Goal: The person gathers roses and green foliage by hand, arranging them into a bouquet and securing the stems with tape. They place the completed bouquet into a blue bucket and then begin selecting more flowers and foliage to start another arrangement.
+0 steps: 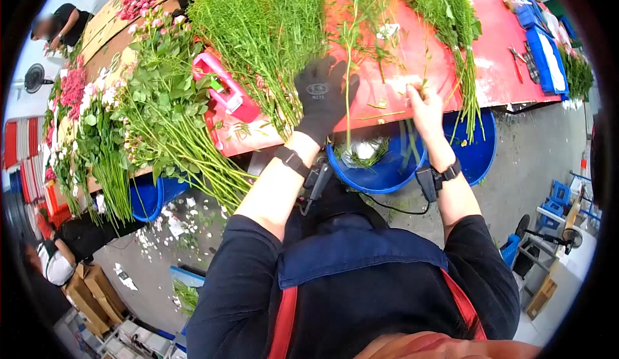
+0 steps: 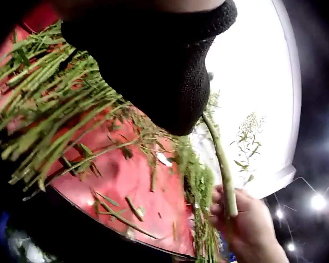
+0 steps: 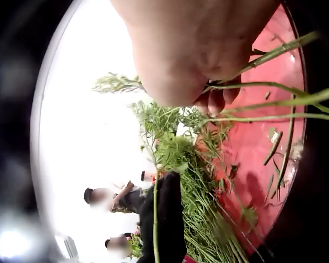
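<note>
In the head view my left hand [image 1: 317,98], in a dark work glove, holds a leafy green stem [image 1: 349,104] upright between thumb and fingers. The left wrist view shows the cut end of that stem [image 2: 223,164] below the glove [image 2: 175,93]. My bare right hand [image 1: 427,110] is to the right over the table edge, blurred in part. Several thin green stems [image 3: 288,50] pass through its curled fingers in the right wrist view. A large pile of feathery greenery [image 1: 258,30] lies beside the glove, and a tied-looking bunch [image 1: 469,75] lies right of the bare hand.
Blue tubs [image 1: 380,183] stand below the red table's [image 1: 503,81] edge. A pink plastic tool [image 1: 225,88] lies among the stems. Pink roses [image 1: 145,1] and leafy stems [image 1: 167,107] cover the left side. Red-handled pliers [image 1: 518,69] lie near a blue bin [image 1: 545,59]. Other people work at left.
</note>
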Demonstrator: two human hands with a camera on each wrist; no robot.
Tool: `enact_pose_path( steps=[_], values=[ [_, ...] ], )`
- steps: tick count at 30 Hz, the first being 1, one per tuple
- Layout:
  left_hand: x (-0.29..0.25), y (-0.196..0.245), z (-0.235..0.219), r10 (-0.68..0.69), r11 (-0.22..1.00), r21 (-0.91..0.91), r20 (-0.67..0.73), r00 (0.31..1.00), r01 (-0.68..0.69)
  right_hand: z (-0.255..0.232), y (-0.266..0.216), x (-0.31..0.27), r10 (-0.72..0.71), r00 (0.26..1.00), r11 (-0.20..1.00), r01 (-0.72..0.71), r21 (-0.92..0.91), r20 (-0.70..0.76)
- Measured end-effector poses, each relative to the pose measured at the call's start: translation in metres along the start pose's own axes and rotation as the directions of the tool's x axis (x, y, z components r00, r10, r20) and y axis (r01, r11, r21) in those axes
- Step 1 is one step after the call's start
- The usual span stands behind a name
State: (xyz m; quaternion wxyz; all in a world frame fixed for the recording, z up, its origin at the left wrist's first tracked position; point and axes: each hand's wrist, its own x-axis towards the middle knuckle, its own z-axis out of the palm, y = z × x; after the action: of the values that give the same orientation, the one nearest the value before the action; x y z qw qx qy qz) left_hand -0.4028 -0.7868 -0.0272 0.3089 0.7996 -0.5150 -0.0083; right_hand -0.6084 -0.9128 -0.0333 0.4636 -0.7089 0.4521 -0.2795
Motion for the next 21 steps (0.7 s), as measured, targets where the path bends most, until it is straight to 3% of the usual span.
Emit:
enact_pose_path(
  steps=[2, 3, 6, 8, 10, 11, 12, 14, 15, 16, 17, 18, 20, 21],
  values=[
    [0.002, 0.015, 0.016, -0.032, 0.99, -0.137, -0.009, 0.999, 0.031, 0.006, 0.0, -0.004, 0.043, 0.997, 0.993, -0.036, 0.113, -0.063],
    [0.0, 0.016, 0.029, -0.004, 0.967, -0.254, -0.141, 0.99, -0.033, 0.004, -0.022, -0.011, 0.109, 0.992, 0.975, -0.095, 0.203, -0.059],
    [-0.004, 0.02, 0.035, -0.039, 0.95, -0.309, 0.002, 0.999, 0.037, -0.006, -0.028, -0.016, 0.163, 0.986, 0.955, -0.153, 0.253, -0.019],
    [0.0, 0.028, 0.03, 0.091, 0.987, -0.14, 0.074, 0.993, -0.08, 0.001, -0.03, -0.018, 0.238, 0.966, 0.925, -0.257, 0.28, 0.1],
    [-0.003, 0.038, 0.038, 0.297, 0.92, 0.227, 0.131, 0.946, -0.321, 0.021, -0.036, -0.024, 0.369, 0.91, 0.81, -0.414, 0.415, 0.189],
    [-0.008, 0.04, 0.05, 0.379, 0.904, 0.175, 0.101, 0.92, -0.391, 0.027, -0.027, -0.022, 0.329, 0.904, 0.794, -0.422, 0.438, 0.274],
    [-0.003, 0.038, 0.061, 0.296, 0.954, -0.054, 0.33, 0.896, -0.295, 0.028, -0.03, -0.025, 0.285, 0.915, 0.836, -0.383, 0.392, 0.286],
    [-0.005, 0.028, 0.063, 0.327, 0.891, -0.423, 0.338, 0.883, -0.168, 0.026, -0.048, -0.028, 0.291, 0.921, 0.804, -0.383, 0.455, 0.26],
    [-0.002, 0.024, 0.055, 0.41, 0.842, -0.448, 0.169, 0.896, -0.301, 0.027, -0.034, -0.022, 0.275, 0.918, 0.793, -0.384, 0.473, 0.284],
    [0.001, 0.023, 0.05, 0.259, 0.808, -0.589, 0.3, 0.918, -0.036, 0.026, -0.018, -0.016, 0.262, 0.915, 0.781, -0.388, 0.488, 0.308],
    [0.003, 0.023, 0.047, 0.229, 0.806, -0.591, 0.365, 0.903, 0.035, 0.02, -0.023, -0.016, 0.258, 0.865, 0.671, -0.48, 0.564, 0.43],
    [0.005, 0.023, 0.046, 0.199, 0.801, -0.59, 0.428, 0.882, 0.105, 0.021, -0.029, -0.016, 0.329, 0.849, 0.638, -0.523, 0.565, 0.414],
    [0.009, 0.024, 0.055, 0.295, 0.824, -0.567, 0.399, 0.868, -0.019, 0.025, -0.039, -0.014, 0.464, 0.801, 0.57, -0.596, 0.566, 0.378],
    [0.014, 0.024, 0.059, 0.34, 0.83, -0.552, 0.384, 0.858, -0.082, 0.018, -0.018, -0.009, 0.373, 0.859, 0.664, -0.511, 0.546, 0.351]
  ],
)
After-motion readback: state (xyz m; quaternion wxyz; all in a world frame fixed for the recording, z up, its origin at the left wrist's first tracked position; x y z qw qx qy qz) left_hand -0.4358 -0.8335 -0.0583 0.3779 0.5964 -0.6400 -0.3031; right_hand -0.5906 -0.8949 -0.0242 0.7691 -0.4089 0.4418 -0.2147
